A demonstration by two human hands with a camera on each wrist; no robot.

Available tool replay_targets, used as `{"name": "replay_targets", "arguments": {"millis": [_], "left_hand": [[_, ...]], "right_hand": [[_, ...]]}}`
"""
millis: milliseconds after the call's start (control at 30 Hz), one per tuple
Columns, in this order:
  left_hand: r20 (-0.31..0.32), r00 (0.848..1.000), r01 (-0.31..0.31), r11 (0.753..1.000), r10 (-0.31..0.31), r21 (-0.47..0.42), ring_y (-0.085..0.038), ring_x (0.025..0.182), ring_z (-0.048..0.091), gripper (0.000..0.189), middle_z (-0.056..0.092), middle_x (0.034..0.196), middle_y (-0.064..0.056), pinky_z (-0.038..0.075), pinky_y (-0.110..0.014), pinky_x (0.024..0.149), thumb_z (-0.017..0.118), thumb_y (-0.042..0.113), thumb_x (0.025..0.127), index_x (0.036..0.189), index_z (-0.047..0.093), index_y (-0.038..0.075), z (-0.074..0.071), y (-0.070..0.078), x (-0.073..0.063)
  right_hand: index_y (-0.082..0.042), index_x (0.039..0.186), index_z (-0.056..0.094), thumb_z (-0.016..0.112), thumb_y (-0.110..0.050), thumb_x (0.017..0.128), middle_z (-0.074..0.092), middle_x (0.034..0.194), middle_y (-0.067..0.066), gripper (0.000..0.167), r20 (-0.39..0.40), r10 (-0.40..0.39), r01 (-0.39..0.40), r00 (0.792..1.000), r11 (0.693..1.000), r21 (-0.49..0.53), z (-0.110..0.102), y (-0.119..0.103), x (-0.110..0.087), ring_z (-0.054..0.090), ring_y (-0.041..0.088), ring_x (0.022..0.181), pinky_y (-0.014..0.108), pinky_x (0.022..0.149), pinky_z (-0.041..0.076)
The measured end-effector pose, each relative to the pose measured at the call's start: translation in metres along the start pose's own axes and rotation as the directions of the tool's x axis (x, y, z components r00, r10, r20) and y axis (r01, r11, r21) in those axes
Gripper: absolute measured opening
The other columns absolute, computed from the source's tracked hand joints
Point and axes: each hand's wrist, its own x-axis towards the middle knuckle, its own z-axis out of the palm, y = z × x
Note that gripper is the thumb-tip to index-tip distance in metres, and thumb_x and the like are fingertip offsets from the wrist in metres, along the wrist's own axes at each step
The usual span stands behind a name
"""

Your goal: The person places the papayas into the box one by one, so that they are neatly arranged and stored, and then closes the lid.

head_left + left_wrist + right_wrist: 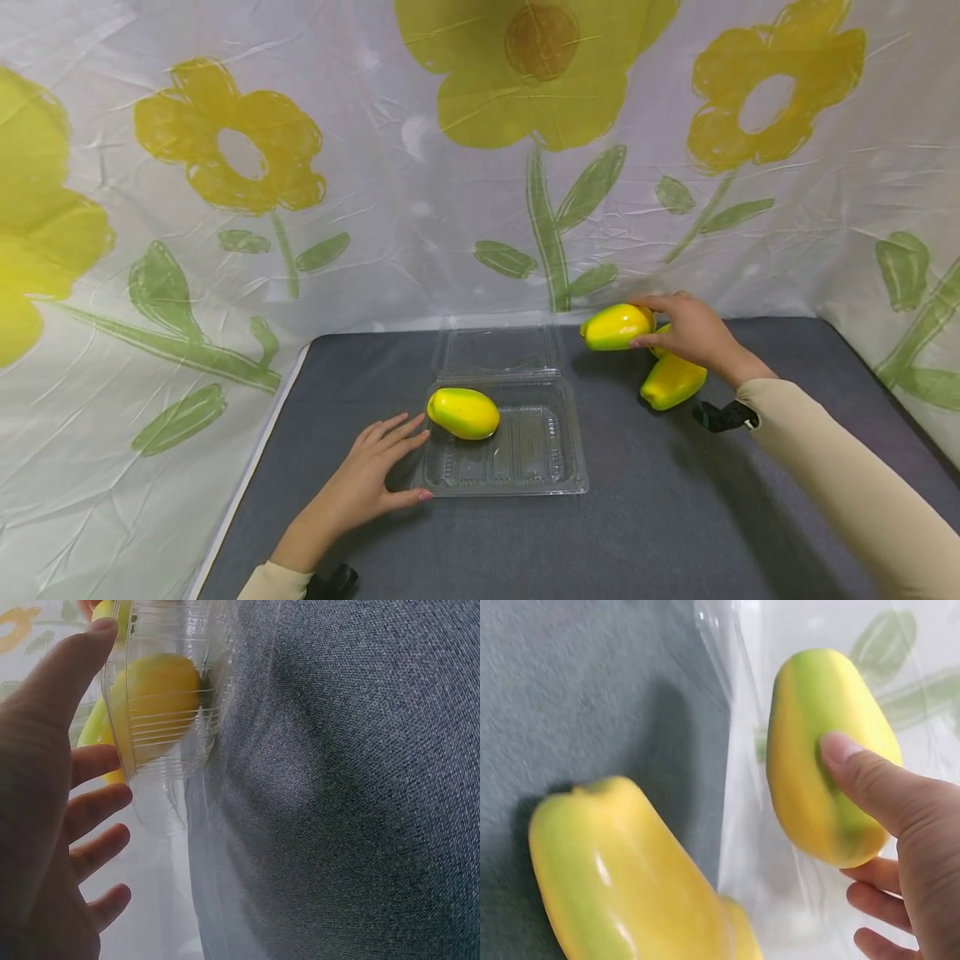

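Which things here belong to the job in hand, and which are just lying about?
Likely the job's: held fruit, right hand, left hand, open clear container, contained fruit, other fruits.
Apparently just surroundings: flowered sheet, grey tabletop, black wristband.

Glossy papaya (615, 327) — shiny plastic box (528, 450)

Left hand (358, 478) is spread; right hand (694, 333) grips, apparently curled.
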Motion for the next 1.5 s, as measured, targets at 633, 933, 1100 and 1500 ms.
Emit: {"name": "replay_targets", "arguments": {"millis": [633, 933, 1100, 1500], "left_hand": [[0.034, 0.999, 0.033, 0.999, -0.033, 0.015, -0.035, 0.145, 0.039, 0.080, 0.042, 0.158, -0.003, 0.032, -0.064, 0.114, 0.074, 0.059, 0.080, 0.144, 0.053, 0.016, -0.001, 0.004, -0.002], [0.039, 0.998, 0.045, 0.999, -0.046, 0.020, -0.036, 0.145, 0.038, 0.079, 0.042, 0.158, -0.004, 0.032, -0.063, 0.115, 0.071, 0.061, 0.081, 0.143, 0.053, 0.016, 0.000, 0.005, -0.003], [0.036, 0.999, 0.040, 0.999, -0.041, 0.013, -0.034, 0.146, 0.037, 0.082, 0.041, 0.158, -0.002, 0.031, -0.061, 0.116, 0.070, 0.063, 0.080, 0.144, 0.053, 0.017, 0.000, 0.005, -0.003], [0.030, 0.999, 0.043, 0.999, -0.043, -0.002, -0.034, 0.146, 0.038, 0.083, 0.041, 0.158, -0.002, 0.030, -0.062, 0.116, 0.068, 0.066, 0.080, 0.144, 0.053, 0.017, 0.000, 0.004, -0.001]], "right_hand": [[-0.013, 0.141, 0.056, 0.081, -0.042, 0.080, 0.062, 0.138, 0.014, 0.072, -0.048, -0.049, 0.049, 0.998, 0.999, -0.001, 0.015, -0.028, -0.018, 0.057, 0.038, 0.119, 0.058, 0.100, 0.044], [-0.014, 0.142, 0.055, 0.081, -0.042, 0.080, 0.066, 0.130, 0.012, 0.073, -0.043, -0.041, 0.041, 0.998, 0.999, 0.009, 0.020, -0.041, -0.023, 0.059, 0.034, 0.111, 0.052, 0.090, 0.049], [-0.015, 0.141, 0.056, 0.081, -0.042, 0.079, 0.067, 0.128, 0.010, 0.072, -0.056, -0.039, 0.040, 0.998, 0.999, 0.017, 0.022, -0.045, -0.025, 0.060, 0.031, 0.108, 0.050, 0.088, 0.049], [-0.013, 0.137, 0.060, 0.082, -0.042, 0.077, 0.071, 0.114, 0.007, 0.071, -0.080, -0.055, 0.059, 0.995, 0.997, 0.050, 0.026, -0.056, -0.030, 0.062, 0.024, 0.097, 0.044, 0.082, 0.050]]}}
